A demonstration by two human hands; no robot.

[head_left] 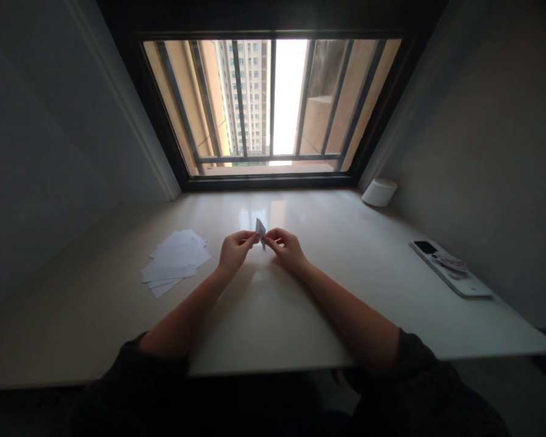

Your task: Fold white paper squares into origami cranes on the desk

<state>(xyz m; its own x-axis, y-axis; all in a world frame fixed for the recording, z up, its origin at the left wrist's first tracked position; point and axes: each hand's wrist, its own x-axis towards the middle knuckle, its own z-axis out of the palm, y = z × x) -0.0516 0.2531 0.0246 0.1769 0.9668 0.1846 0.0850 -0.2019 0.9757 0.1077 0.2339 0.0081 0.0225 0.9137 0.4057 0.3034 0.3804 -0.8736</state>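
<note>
A small piece of folded white paper (261, 228) is held up between my two hands, over the middle of the pale sill-like surface. My left hand (235, 250) pinches it from the left with thumb and forefinger. From the right, my right hand (287, 247) grips its lower part in a similar pinch. One pointed end sticks up above the fingertips and a narrow tip hangs below them. The fingers cover the middle of the folds, so its exact shape cannot be made out.
Left of my hands lies a loose pile of white paper sheets (175, 260). A phone in a pale case (455, 270) rests at the right by the wall. A white cylindrical object (379, 192) stands in the back right corner, near the barred window (273, 109). The surface's front edge (264, 370) runs close to me.
</note>
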